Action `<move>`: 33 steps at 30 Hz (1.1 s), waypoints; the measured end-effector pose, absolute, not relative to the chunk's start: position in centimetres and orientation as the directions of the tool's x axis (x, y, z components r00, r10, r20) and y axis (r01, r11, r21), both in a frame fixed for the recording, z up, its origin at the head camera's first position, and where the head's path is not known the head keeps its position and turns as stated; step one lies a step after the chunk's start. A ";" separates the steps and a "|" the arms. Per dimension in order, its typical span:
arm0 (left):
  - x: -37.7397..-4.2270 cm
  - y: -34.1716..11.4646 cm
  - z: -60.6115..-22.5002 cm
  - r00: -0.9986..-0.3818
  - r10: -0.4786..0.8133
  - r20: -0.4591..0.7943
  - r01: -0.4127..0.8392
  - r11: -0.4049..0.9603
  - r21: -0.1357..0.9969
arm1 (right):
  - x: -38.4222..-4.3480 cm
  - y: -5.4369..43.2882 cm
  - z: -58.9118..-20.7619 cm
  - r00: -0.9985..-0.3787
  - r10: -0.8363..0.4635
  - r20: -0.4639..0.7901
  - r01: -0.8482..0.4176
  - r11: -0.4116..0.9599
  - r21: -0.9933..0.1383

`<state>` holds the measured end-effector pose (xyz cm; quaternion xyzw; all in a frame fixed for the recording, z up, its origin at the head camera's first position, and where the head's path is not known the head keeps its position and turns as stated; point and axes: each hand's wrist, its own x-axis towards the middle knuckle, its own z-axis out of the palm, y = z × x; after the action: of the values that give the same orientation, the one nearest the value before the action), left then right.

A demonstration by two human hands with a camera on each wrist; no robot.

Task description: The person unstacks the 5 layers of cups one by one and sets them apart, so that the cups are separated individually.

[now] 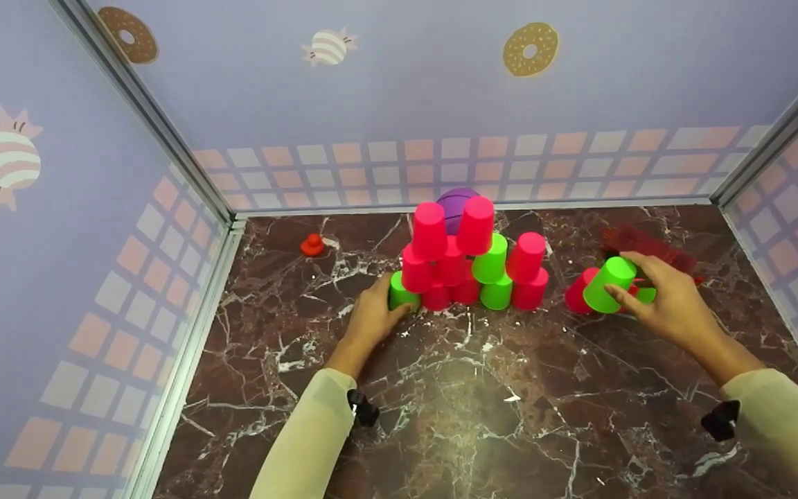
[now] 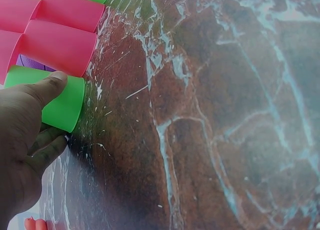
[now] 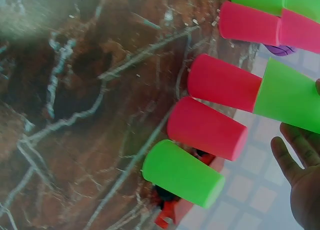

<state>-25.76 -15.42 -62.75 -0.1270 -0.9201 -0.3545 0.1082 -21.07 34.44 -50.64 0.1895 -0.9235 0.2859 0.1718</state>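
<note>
In the head view an upside-down stack of pink cups (image 1: pixel 429 232) and green cups (image 1: pixel 490 259) rises in the middle, two pink ones on top. My left hand (image 1: pixel 371 312) grips the green cup (image 2: pixel 64 102) at the left end of the bottom row, thumb across its front. To the right, my right hand (image 1: pixel 672 301) holds another upside-down green cup (image 1: pixel 610 285) between thumb and fingers. Its rim is right at the base of a pink cup (image 3: pixel 225 82) standing below. Beside that stand another pink cup (image 3: pixel 207 128) and a green cup (image 3: pixel 183 173).
Behind the stack sits a purple ball (image 1: pixel 456 206) near the back wall. A small orange toy duck (image 1: pixel 313 245) stands at the left. A dark red mesh-like thing (image 1: pixel 648 246) lies behind the right-hand cups. Patterned walls (image 1: pixel 385 90) enclose the marbled table (image 1: pixel 454 416).
</note>
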 end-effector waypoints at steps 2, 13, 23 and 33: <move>-25.4 -15.2 -62.1 -0.948 0.154 0.280 0.300 0.727 0.617 | -20.9 34.4 -51.0 -0.869 -0.243 0.430 -0.447 0.758 -0.475; -25.5 -15.3 -61.9 -0.958 0.160 0.237 0.277 0.729 0.626 | -20.1 34.4 -51.7 -0.854 -0.221 0.471 -0.474 0.705 -0.528; -25.5 -15.1 -62.2 -0.957 0.146 0.252 0.275 0.732 0.623 | -19.4 34.5 -55.0 -0.871 -0.235 0.431 -0.452 0.725 -0.520; -25.4 -15.3 -61.7 -0.949 0.160 0.271 0.301 0.710 0.637 | -19.0 34.3 -58.3 -0.888 -0.212 0.409 -0.406 0.779 -0.478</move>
<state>-25.41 -15.30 -61.73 -0.1252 -0.9194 -0.3598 0.0983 -18.97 34.34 -58.33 0.1667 -0.9279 0.2877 0.1685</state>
